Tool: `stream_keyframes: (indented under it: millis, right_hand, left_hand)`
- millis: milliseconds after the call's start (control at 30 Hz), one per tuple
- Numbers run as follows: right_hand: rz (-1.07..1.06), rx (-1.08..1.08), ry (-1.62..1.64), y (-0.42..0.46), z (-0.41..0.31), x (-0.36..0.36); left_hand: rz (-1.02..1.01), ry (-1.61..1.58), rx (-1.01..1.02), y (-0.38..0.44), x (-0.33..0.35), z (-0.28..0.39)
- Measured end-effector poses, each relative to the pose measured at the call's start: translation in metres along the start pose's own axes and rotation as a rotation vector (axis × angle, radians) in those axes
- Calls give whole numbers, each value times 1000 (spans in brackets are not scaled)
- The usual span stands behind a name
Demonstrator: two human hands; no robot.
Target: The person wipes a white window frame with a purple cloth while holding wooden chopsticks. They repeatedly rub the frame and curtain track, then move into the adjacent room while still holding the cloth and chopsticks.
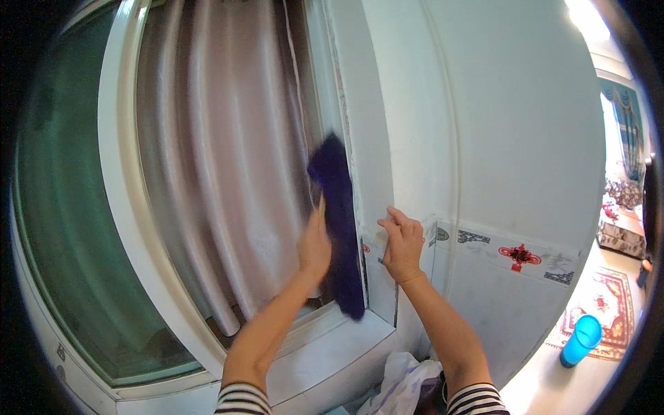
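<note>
A dark purple cloth [342, 244] hangs down along the right side of the window frame, its lower end close to the tiled sill [332, 358]. My left hand [315, 244] is closed on the cloth's left edge, slightly blurred. To the right of it, my right hand [403, 241] is raised in front of the window reveal [371, 181], fingers bent and apart, holding nothing. Behind the cloth and my left hand is a window pane with a pinkish curtain [238, 155] beyond it.
A white window frame bar [122, 155] stands at left, beside a green-tinted pane [78, 207]. White plastic bags [407, 384] lie below the sill. On the right are a wall with decorated tiles [519, 257], a blue bin [581, 342] and a patterned rug [604, 306].
</note>
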State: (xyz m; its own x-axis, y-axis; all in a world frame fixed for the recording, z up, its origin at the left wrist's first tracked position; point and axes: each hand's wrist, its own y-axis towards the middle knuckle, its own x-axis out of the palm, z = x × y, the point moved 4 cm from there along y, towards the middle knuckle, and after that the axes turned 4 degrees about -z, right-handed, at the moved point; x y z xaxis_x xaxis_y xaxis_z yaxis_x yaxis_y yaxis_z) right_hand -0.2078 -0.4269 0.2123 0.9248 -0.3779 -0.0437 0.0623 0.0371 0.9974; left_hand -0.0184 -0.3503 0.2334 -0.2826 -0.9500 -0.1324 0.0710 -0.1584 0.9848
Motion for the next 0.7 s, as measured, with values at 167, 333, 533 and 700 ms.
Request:
stream_keyframes:
  millis: [167, 333, 533, 700]
  right_hand:
    - [9, 11, 16, -4, -2, 1]
    - [24, -21, -8, -1, 6, 0]
    - [31, -26, -31, -7, 7, 11]
    - [13, -7, -43, -5, 6, 4]
  left_hand:
    - [-411, -17, -373, -114, -30, -15]
    - [-178, -18, -253, 20, -9, -6]
    - [-28, 128, -159, 94, 3, 12]
    - [-162, -10, -207, -63, 5, 15]
